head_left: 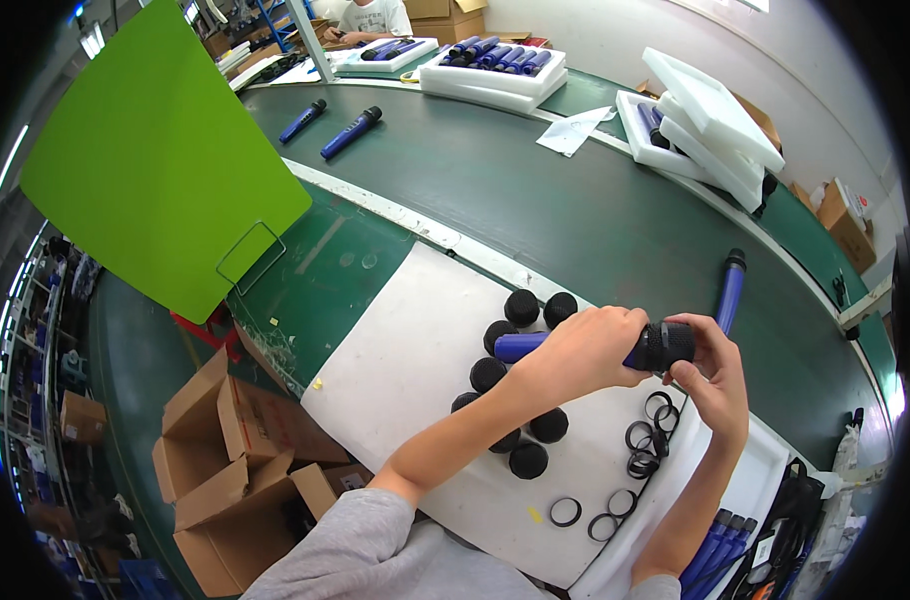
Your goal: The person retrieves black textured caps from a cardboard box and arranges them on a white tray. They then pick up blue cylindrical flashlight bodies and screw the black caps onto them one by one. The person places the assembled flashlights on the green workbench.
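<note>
A blue microphone (521, 346) with a black mesh head lies across both my hands above the white work mat (405, 330). My left hand (600, 345) is wrapped round its body. At the head end, my right hand (713, 372) grips the black grille (667, 346) between thumb and fingers. Several loose black microphone grilles (528, 460) stand on the mat below and left of the microphone. Several black rings (565, 512) lie at the mat's right side, some overlapping.
Beyond the mat runs a green conveyor belt (455, 150) carrying blue microphones (351, 132). White foam trays (495, 85) of microphones stand at the back. A green panel (155, 160) rises at left, above open cardboard boxes (245, 480). Another person (373, 20) sits at the far side.
</note>
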Motion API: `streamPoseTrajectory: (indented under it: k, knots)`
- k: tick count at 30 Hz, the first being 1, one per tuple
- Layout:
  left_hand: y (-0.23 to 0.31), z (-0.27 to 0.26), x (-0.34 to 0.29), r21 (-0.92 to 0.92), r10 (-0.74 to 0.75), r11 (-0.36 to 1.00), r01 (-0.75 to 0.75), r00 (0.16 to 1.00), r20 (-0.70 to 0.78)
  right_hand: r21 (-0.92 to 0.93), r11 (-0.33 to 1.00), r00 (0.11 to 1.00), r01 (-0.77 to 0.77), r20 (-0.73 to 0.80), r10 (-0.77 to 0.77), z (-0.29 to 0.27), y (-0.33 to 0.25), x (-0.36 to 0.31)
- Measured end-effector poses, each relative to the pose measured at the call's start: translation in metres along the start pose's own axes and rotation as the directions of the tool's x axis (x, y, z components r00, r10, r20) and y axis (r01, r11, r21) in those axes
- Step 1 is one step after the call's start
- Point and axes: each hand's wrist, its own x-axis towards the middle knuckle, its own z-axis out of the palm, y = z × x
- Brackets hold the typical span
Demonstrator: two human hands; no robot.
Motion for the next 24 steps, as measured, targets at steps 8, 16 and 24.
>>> streamPoseTrajectory:
  k: [8, 16, 24]
  knots:
    - [-0.002, 0.01, 0.001, 0.02, 0.006, 1.0, -0.005, 0.998, -0.054, -0.074, 0.997, 1.0, -0.025, -0.017, 0.024, -0.004, 0.004, 0.0]
    - [0.003, -0.003, 0.0, -0.004, -0.03, 1.0, 0.03, 1.0, 0.009, -0.039, 0.999, 1.0, 0.002, -0.021, -0.003, 0.002, -0.001, 0.001]
    - [0.003, -0.004, -0.002, -0.063, 0.001, 0.998, 0.0, 1.0, 0.011, -0.109, 0.992, 0.997, 0.065, -0.028, -0.068, 0.005, -0.01, 0.001]
